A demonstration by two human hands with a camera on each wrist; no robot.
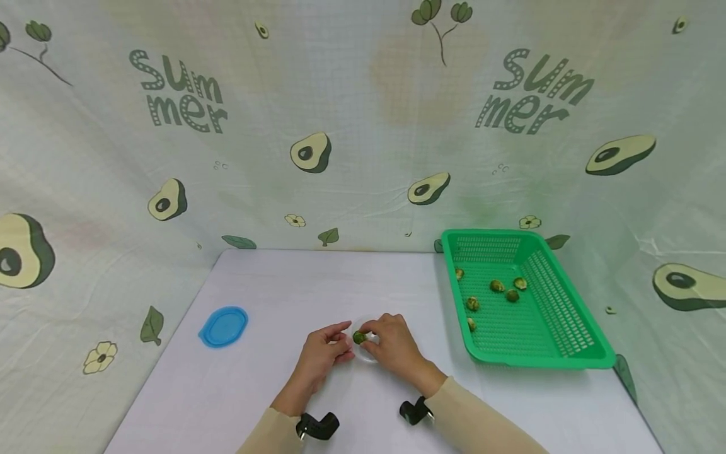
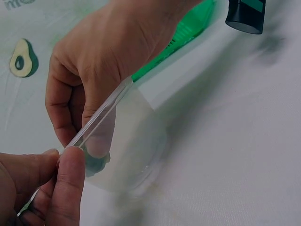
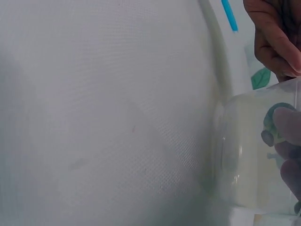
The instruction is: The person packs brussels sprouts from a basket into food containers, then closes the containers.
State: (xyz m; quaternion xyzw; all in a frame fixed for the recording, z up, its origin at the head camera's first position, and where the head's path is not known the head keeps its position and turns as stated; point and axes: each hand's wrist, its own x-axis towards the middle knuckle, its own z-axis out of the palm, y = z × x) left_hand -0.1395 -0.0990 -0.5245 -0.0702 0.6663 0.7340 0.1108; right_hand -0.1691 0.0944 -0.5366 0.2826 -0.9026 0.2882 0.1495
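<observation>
A clear plastic cup (image 2: 138,141) stands on the white table between the two hands. With thumb and fingers, the left hand (image 1: 324,356) pinches its rim, as the left wrist view shows. The right hand (image 1: 398,350) reaches into the cup and holds a green Brussels sprout (image 1: 360,337) between thumb and fingers. Through the cup's wall the sprout (image 3: 273,123) looks blurred in the right wrist view. Much of the cup is hidden by the hands in the head view.
To the right is a green perforated basket (image 1: 544,364) with several Brussels sprouts (image 1: 512,295) inside. A round blue lid (image 1: 224,326) lies flat at the left of the table. Behind the table hangs a printed cloth (image 1: 363,107).
</observation>
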